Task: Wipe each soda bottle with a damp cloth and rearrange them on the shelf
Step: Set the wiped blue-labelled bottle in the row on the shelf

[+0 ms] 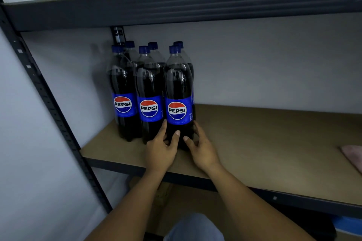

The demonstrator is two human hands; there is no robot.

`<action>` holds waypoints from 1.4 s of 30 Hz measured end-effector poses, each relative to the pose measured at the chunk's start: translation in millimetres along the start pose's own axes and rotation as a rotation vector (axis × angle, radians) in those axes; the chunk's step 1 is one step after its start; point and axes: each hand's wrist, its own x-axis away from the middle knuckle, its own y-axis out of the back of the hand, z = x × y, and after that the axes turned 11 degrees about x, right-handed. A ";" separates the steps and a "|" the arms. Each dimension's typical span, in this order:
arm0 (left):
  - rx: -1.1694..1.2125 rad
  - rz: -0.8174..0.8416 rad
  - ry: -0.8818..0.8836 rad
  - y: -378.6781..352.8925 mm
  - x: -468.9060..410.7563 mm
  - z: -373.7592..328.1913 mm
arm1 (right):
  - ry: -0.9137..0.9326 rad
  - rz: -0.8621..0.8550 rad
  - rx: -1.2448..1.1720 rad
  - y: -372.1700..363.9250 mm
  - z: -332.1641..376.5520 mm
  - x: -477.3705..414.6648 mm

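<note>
Bottle [177, 92]: front right Pepsi one, stands straight up, cap on top.
Left hand [160, 147]: holds its bottom.
Right hand [202, 148]: holds its bottom too.

We record 2 bare forearms [135, 201], uncovered as far as the frame edge. The left hand [160, 149] and right hand [203, 152] show short, trimmed nails. We note 1 pale blue-grey fabric garment [194, 229] at bottom centre; its type is indeterminate.

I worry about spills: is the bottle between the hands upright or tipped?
Upright. The bottle stands on its base on the shelf, cap straight above, label level.
</note>
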 end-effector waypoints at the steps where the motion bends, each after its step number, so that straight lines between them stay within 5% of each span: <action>1: -0.003 -0.007 0.003 -0.5 0.0 0.4 | 0.002 -0.006 0.014 0.4 0.0 0.4; 11: -0.033 -0.058 0.027 1.6 4.8 -8.1 | 0.002 0.034 -0.017 2.8 0.7 4.8; 17: -0.040 -0.004 -0.114 1.1 24.5 -20.0 | -0.130 0.069 -0.204 24.1 -1.4 17.4; 21: 0.067 0.168 -0.148 -29.1 28.2 -52.3 | -0.184 0.081 -0.132 69.9 -22.9 17.5; 33: 0.256 0.915 -0.173 -269.7 44.0 -227.8 | -0.318 -0.560 0.134 374.1 -117.8 97.6; 42: 0.290 1.261 -0.109 -430.4 104.9 -350.7 | -0.544 -0.748 0.167 538.7 -183.8 187.4</action>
